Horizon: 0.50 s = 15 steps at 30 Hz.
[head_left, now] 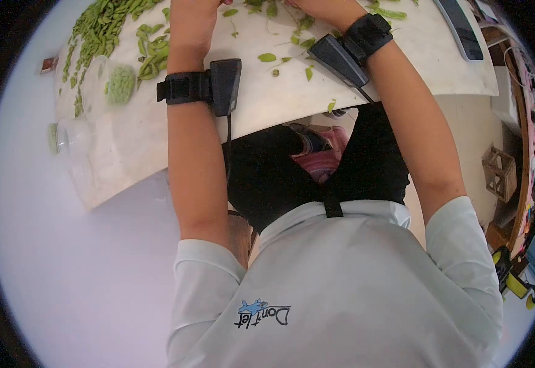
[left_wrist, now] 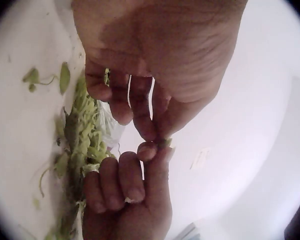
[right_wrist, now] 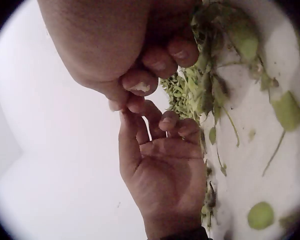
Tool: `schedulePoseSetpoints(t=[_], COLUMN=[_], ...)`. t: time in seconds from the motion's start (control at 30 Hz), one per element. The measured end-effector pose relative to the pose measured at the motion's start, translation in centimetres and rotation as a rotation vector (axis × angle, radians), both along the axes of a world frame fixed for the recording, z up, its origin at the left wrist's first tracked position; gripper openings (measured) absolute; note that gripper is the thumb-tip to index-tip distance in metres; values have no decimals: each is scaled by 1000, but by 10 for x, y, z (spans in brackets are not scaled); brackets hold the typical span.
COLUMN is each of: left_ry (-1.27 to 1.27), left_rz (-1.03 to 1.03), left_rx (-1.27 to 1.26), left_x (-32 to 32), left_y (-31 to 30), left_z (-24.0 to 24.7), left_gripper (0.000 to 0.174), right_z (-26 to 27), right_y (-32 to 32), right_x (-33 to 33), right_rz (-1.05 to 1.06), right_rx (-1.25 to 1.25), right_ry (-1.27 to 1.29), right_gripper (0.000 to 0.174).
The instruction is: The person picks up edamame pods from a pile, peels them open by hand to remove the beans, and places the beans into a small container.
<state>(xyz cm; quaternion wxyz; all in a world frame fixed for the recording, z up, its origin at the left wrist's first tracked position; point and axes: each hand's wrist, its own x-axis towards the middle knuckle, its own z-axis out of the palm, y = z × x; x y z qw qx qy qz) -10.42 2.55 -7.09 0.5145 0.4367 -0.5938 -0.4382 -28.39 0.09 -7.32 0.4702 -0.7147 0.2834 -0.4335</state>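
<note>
My left hand (left_wrist: 160, 55) and right hand (right_wrist: 105, 45) meet fingertip to fingertip over the white table. Between their thumbs and forefingers they pinch a small green pod (left_wrist: 166, 143), mostly hidden by the fingers; in the right wrist view the fingertips cover it. My right hand's other fingers curl into the palm, and a pale scrap clings to one finger (right_wrist: 140, 87). In the head view both hands are cut off by the top edge. Beside them lie green stalks with leaves and pods (left_wrist: 87, 130).
A heap of green pods (head_left: 104, 24) covers the table's far left, with a looser cluster (head_left: 154, 58) nearer. Shelled beans (head_left: 120, 84) sit in a clear plastic container; another clear jar (head_left: 74, 136) stands near the left edge. Loose leaves (head_left: 267, 57) dot the tabletop. A phone (head_left: 461, 27) lies right.
</note>
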Motion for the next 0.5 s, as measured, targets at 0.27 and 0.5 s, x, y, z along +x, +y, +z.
schedulePoseSetpoints(t=[0.27,0.5], left_ry=[-76,-54], left_rz=[45,73], left_rx=[-18,6], left_x=[-4,-5], left_y=[1,1], left_z=[2,0], left_gripper=[24,25], right_z=[-2,-2], right_y=[-2,-2], right_x=[0,-1], right_rz=[-12,-10], right_rx=[-15,7], right_ry=[8,1], right_gripper=[32,33])
